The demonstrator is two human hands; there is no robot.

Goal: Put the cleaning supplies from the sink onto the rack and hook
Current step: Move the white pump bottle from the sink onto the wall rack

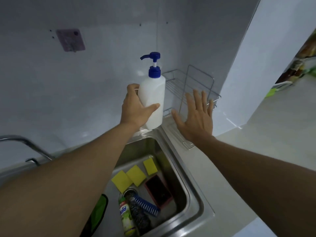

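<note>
My left hand (135, 108) grips a white pump bottle (153, 94) with a blue pump head, held upright above the sink's back corner, just left of the wire rack (177, 82). My right hand (196, 117) hovers open with fingers spread in front of the rack's lower tier. In the steel sink (191, 194) lie three yellow sponges (136, 175), a red-rimmed dark pad (158, 190), a blue brush (147, 205), a steel scourer (137, 212) and a green-labelled bottle (125, 218). A pink adhesive hook (71, 40) sticks to the wall at upper left.
A chrome tap (25, 142) arches at the left behind the sink. White counter (248, 159) runs along the right side. A green cloth (99, 209) shows under my left forearm. Packets and a green item lie on the far right counter (273, 93).
</note>
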